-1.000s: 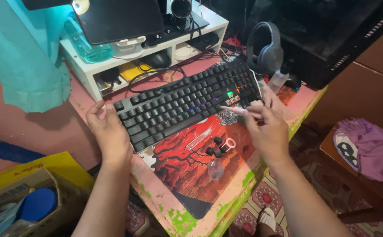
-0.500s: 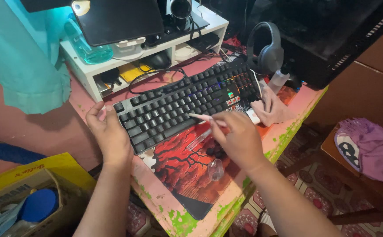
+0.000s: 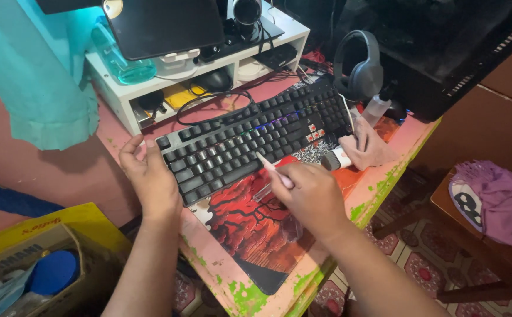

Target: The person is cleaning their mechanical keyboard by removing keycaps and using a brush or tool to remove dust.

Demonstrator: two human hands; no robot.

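Gripping a slim pink-and-white cleaning pen between closed fingers, the right hand sets its tip against the front key row of the black mechanical keyboard. The left hand braces the keyboard's left end, fingers loosely spread along its edge. The keyboard lies slantwise, partly on a red-and-black desk mat. A pink cloth and grey headphones lie near its right end.

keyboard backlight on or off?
On. Coloured light glows between the keys of the black keyboard, blue mid-board and orange further right.
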